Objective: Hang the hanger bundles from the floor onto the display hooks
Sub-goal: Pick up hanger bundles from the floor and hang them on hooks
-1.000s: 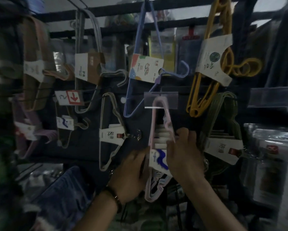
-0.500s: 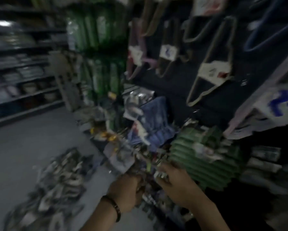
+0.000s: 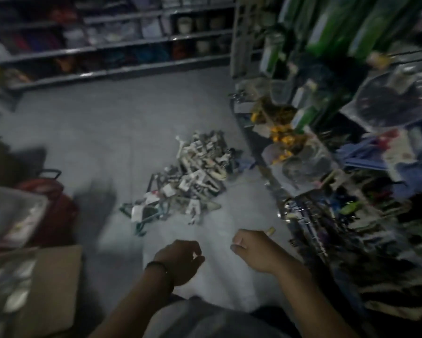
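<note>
- Grey floor (image 3: pixel 102 123): hanger bundles (image 3: pixel 195 181) heaped together
- Short of that heap, your left hand (image 3: pixel 180 262) hangs loose, empty; right hand (image 3: pixel 250 247) curled, contents unclear
- Tangled bundles may drag neighbours up

Hanger bundles (image 3: pixel 193 176) lie heaped on the floor (image 3: pixel 107 132) ahead of your hands (image 3: pixel 180 261), display rack (image 3: pixel 339 167) to the heap's right.

A cardboard box (image 3: pixel 56 284) sits lower left near a red container (image 3: pixel 58 206), with stocked shelves (image 3: pixel 107 47) along the far side.
</note>
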